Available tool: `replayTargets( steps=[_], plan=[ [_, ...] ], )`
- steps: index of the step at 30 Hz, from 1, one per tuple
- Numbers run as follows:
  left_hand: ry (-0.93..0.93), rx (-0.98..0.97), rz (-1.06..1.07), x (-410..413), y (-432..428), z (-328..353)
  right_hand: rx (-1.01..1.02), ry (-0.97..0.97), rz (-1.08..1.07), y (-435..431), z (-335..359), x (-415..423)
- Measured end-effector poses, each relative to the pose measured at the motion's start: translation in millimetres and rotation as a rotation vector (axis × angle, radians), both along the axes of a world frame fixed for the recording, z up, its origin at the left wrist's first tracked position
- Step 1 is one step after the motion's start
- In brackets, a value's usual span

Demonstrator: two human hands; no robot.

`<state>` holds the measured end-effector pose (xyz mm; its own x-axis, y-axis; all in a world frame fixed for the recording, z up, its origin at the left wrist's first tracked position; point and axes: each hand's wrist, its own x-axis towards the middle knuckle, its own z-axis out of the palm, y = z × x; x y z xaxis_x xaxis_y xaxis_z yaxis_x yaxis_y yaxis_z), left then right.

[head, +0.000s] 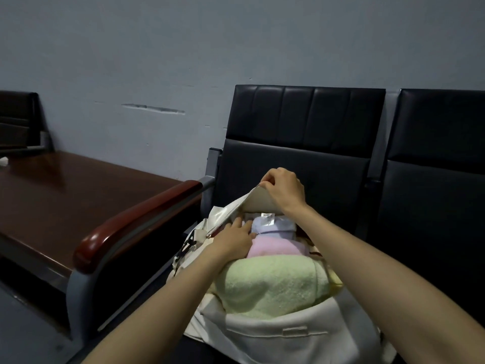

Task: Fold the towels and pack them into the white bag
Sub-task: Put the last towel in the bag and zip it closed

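Head view: soft white bag [275,334] lies on a padded seat [328,179], full of fluffy folded towels [273,285]; right hand [284,190] grip pinches its zipper flap [258,200], left hand [233,239] presses towels, grip apart.

A waiting area: linked black padded seats [301,153], wooden armrest [136,222], glossy side table [65,193], scuffed grey wall [157,61].

Only the person's two arms show. The left forearm [168,300] comes in from the lower left of the frame and the right forearm [388,269] from the lower right. Both are bare along all the length in view, slim and smooth. The left hand [233,241] and the right hand [284,190], near the middle of the frame, are bare as well.
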<state>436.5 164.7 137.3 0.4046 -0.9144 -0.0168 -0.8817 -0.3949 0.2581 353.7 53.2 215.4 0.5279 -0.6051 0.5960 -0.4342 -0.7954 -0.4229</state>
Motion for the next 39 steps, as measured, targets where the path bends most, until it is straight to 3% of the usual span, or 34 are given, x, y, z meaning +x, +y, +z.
replayTargets(
  steps=[3,6,9,12,16,20,25,27,31,34,37,39],
  plan=[
    [-0.195,0.064,-0.034,-5,11,19,0.002,0.081,0.079,-2,2,-12],
    [-0.23,-0.189,0.083,13,29,44,-0.024,0.157,0.172,-1,-1,-24],
    [-0.017,-0.43,0.207,38,33,42,-0.038,0.241,0.214,0,-4,-33],
    [0.297,-0.319,0.223,51,29,27,0.046,0.395,0.197,-7,-5,-46],
    [0.355,-0.284,0.142,68,26,18,0.164,0.561,0.299,-19,-17,-68],
    [0.6,-0.243,-0.027,76,33,17,0.25,0.577,0.445,-24,-25,-82],
    [0.263,-0.36,-0.03,78,26,6,0.051,0.68,0.402,-29,-36,-76],
    [0.199,-0.419,0.005,79,20,3,0.004,0.546,0.352,-34,-38,-71],
    [0.034,-0.483,0.236,75,4,8,0.147,0.259,0.2,-51,-38,-55],
    [-0.08,-0.459,0.32,69,-8,10,0.079,0.461,0.209,-50,-43,-46],
    [0.03,-0.425,0.311,73,-10,12,0.057,0.614,0.25,-49,-45,-52],
    [0.137,-0.39,0.18,81,-4,20,0.071,0.673,0.299,-55,-39,-61]
  ],
)
